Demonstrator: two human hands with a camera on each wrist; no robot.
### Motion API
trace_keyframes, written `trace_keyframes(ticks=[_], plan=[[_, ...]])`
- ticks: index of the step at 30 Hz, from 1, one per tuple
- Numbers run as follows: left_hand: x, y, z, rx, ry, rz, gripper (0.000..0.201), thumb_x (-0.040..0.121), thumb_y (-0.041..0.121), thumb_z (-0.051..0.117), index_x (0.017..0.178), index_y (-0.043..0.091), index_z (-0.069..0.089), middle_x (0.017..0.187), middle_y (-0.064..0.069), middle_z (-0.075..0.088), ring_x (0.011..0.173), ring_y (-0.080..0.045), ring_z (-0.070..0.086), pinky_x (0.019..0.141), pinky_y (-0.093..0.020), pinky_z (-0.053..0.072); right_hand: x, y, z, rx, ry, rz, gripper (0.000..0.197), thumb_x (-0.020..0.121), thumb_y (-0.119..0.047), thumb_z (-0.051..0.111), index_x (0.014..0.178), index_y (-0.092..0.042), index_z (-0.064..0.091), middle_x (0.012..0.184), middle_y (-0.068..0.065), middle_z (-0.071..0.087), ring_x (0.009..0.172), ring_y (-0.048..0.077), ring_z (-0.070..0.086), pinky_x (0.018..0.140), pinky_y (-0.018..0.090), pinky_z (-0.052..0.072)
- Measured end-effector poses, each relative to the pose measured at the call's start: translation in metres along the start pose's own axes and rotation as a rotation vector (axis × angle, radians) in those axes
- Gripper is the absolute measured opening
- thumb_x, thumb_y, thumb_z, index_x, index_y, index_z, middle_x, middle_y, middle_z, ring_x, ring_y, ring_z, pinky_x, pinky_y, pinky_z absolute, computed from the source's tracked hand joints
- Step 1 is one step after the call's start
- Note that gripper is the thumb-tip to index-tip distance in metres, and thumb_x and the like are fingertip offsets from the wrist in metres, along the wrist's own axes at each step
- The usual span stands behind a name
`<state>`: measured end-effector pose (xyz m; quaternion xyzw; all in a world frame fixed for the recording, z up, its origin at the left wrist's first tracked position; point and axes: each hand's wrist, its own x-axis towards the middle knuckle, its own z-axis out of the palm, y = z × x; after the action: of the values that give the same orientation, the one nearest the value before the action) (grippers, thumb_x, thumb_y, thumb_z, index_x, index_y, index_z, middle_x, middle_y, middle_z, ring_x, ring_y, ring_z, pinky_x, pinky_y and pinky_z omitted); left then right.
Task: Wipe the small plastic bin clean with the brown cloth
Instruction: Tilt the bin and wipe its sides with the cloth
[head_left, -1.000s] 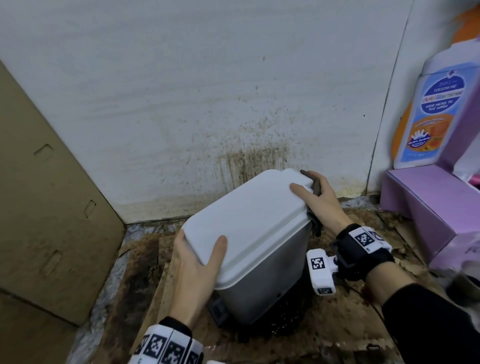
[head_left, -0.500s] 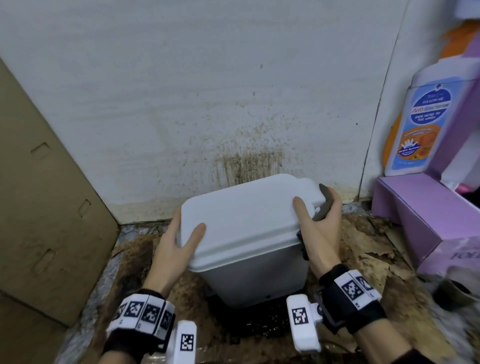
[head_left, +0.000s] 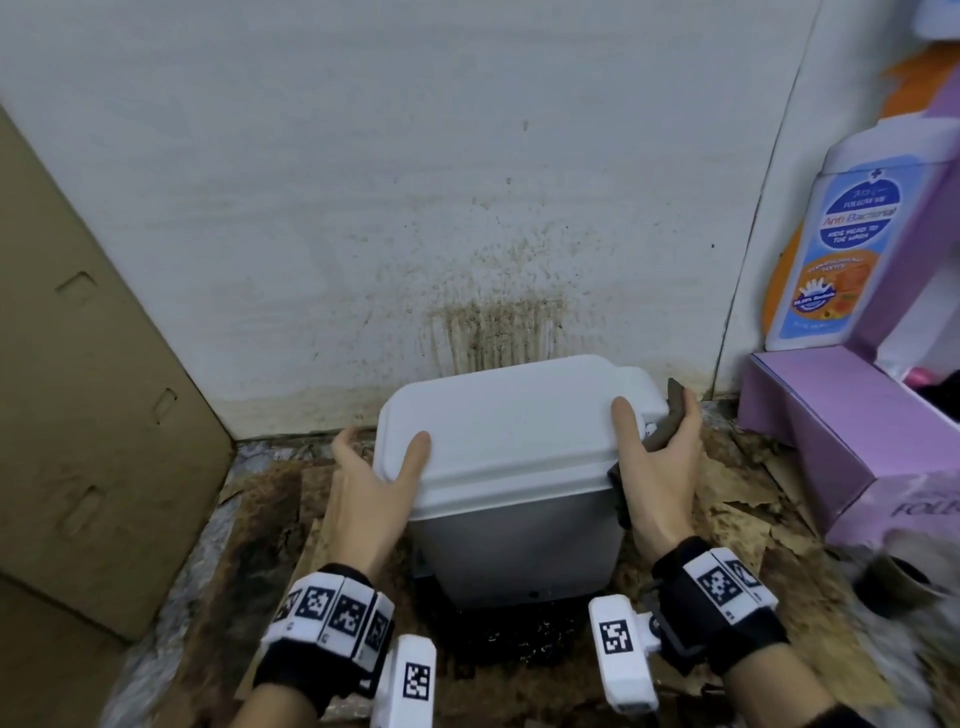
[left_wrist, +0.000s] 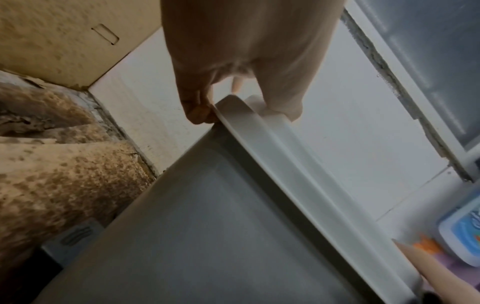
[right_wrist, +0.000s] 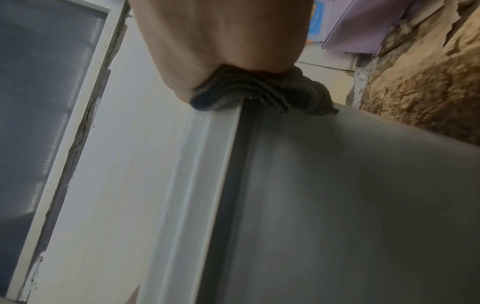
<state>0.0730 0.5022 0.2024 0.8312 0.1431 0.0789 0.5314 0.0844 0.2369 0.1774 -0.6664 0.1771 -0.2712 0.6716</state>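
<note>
The small plastic bin (head_left: 519, 540) has a grey body and a white lid (head_left: 509, 421); it stands upright against the stained wall. My left hand (head_left: 374, 467) grips the lid's left edge (left_wrist: 241, 115), thumb on top and fingers down the side. At the lid's right edge my right hand (head_left: 657, 452) has its thumb on top and holds the brown cloth (head_left: 670, 415) against the bin's side. The right wrist view shows the bunched cloth (right_wrist: 259, 94) pressed between palm and lid rim.
A brown cardboard box (head_left: 88, 395) leans at the left. To the right stands a purple box (head_left: 852, 431) with a printed wash bottle picture (head_left: 841, 228). The floor (head_left: 727, 519) around the bin is dirty, torn cardboard. A stained wall (head_left: 493, 332) is right behind the bin.
The bin has gone from tilted to upright and sits closer to the wall. Both hands stayed on the lid's edges, and my view has moved nearer and lower.
</note>
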Motion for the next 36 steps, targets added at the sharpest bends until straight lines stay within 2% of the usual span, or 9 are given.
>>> trace_keyframes(ticks=[3, 6, 8, 12, 14, 18, 26, 30, 36], plan=[[-0.01, 0.0, 0.003, 0.063, 0.003, 0.012, 0.09, 0.087, 0.067, 0.062, 0.156, 0.024, 0.022, 0.154, -0.012, 0.04, 0.133, -0.029, 0.047, 0.091, -0.032, 0.039, 0.009, 0.0, 0.0, 0.034, -0.021, 0.008, 0.081, 0.095, -0.043, 0.068, 0.161, -0.025, 0.025, 0.161, -0.008, 0.033, 0.142, 0.009, 0.036, 0.11, 0.028, 0.032], [-0.014, 0.002, 0.003, 0.014, -0.049, 0.045, 0.068, 0.095, 0.054, 0.06, 0.151, 0.022, 0.037, 0.133, 0.002, 0.05, 0.113, -0.012, 0.048, 0.069, -0.008, 0.036, 0.023, -0.003, -0.003, 0.068, -0.074, 0.022, 0.071, 0.098, -0.037, 0.067, 0.158, -0.026, 0.031, 0.16, -0.008, 0.037, 0.143, 0.009, 0.038, 0.112, 0.028, 0.034], [-0.011, 0.004, 0.0, 0.005, -0.053, 0.067, 0.061, 0.096, 0.053, 0.06, 0.147, 0.024, 0.044, 0.128, 0.006, 0.052, 0.11, -0.01, 0.049, 0.066, -0.007, 0.036, 0.033, -0.005, -0.008, 0.09, -0.139, 0.056, 0.065, 0.097, -0.035, 0.069, 0.154, -0.029, 0.039, 0.156, -0.009, 0.043, 0.14, 0.012, 0.044, 0.11, 0.029, 0.042], [0.001, -0.003, -0.006, 0.01, -0.062, 0.078, 0.069, 0.085, 0.075, 0.058, 0.141, 0.035, 0.049, 0.142, 0.004, 0.055, 0.127, -0.021, 0.052, 0.099, -0.04, 0.048, 0.036, -0.011, -0.015, 0.089, -0.221, 0.043, 0.055, 0.096, -0.025, 0.072, 0.146, -0.025, 0.051, 0.144, -0.01, 0.054, 0.119, -0.002, 0.055, 0.077, 0.004, 0.049], [0.005, -0.003, -0.009, 0.036, -0.07, 0.085, 0.085, 0.074, 0.089, 0.052, 0.143, 0.038, 0.049, 0.146, 0.002, 0.054, 0.132, -0.025, 0.051, 0.107, -0.052, 0.045, 0.029, -0.01, -0.016, 0.09, -0.213, 0.031, 0.053, 0.096, -0.025, 0.071, 0.145, -0.026, 0.052, 0.144, -0.012, 0.055, 0.124, 0.002, 0.055, 0.083, 0.007, 0.048], [0.008, -0.003, -0.013, 0.072, -0.07, 0.079, 0.091, 0.071, 0.091, 0.048, 0.145, 0.038, 0.048, 0.147, 0.001, 0.054, 0.134, -0.026, 0.05, 0.108, -0.056, 0.044, 0.012, -0.006, -0.017, 0.088, -0.158, 0.021, 0.053, 0.094, -0.033, 0.072, 0.143, -0.034, 0.052, 0.143, -0.016, 0.057, 0.128, 0.006, 0.055, 0.101, 0.025, 0.046], [-0.008, -0.002, -0.002, 0.44, 0.021, 0.024, 0.064, 0.099, 0.067, 0.033, 0.155, 0.036, 0.032, 0.147, -0.024, 0.033, 0.135, -0.043, 0.035, 0.111, -0.053, 0.031, -0.003, -0.014, -0.016, 0.055, -0.146, -0.019, 0.047, 0.1, -0.033, 0.064, 0.146, -0.031, 0.05, 0.127, -0.023, 0.059, 0.093, -0.025, 0.056, 0.081, 0.002, 0.045], [-0.007, 0.007, -0.001, 0.573, 0.17, 0.207, 0.055, 0.103, 0.037, 0.042, 0.155, 0.023, 0.033, 0.154, -0.024, 0.026, 0.142, -0.042, 0.023, 0.115, -0.055, 0.021, -0.013, -0.018, -0.007, 0.059, -0.159, -0.029, 0.044, 0.107, -0.04, 0.047, 0.151, -0.034, 0.045, 0.148, -0.015, 0.052, 0.135, 0.002, 0.048, 0.111, 0.027, 0.039], [-0.01, 0.042, 0.014, 0.316, -0.045, 0.578, 0.046, 0.105, 0.038, 0.037, 0.148, 0.023, 0.048, 0.155, 0.001, 0.042, 0.145, -0.02, 0.033, 0.121, -0.046, 0.026, -0.032, -0.031, 0.015, 0.134, -0.242, -0.042, 0.044, 0.11, -0.043, 0.038, 0.153, -0.038, 0.042, 0.155, -0.013, 0.046, 0.142, 0.008, 0.044, 0.117, 0.04, 0.041]])
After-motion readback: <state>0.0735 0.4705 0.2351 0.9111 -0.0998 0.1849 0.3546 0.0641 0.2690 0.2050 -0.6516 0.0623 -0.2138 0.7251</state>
